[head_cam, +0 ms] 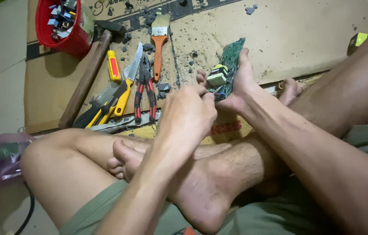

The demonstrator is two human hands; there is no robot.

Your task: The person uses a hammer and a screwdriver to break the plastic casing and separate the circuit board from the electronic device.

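From my remote seat I watch the right hand clamp a green circuit board upright, thumb along its far edge and fingers wrapped behind, while the left hand curls in from seven o'clock, fingertips pinched at something small on the board's lower edge; what it nips I cannot tell. The board sits just above the crossed bare legs, over the cardboard sheet. My worry: the grip is bare-skinned against solder points and a yellow block part, so a slip could scratch fingers or snap the board. Both forearms reach forward, wrists bent inward. At ten o'clock lie red-handled pliers, a yellow-handled cutter, a paintbrush, a hammer and a red tub of scrap; grey crumbs litter the cardboard.
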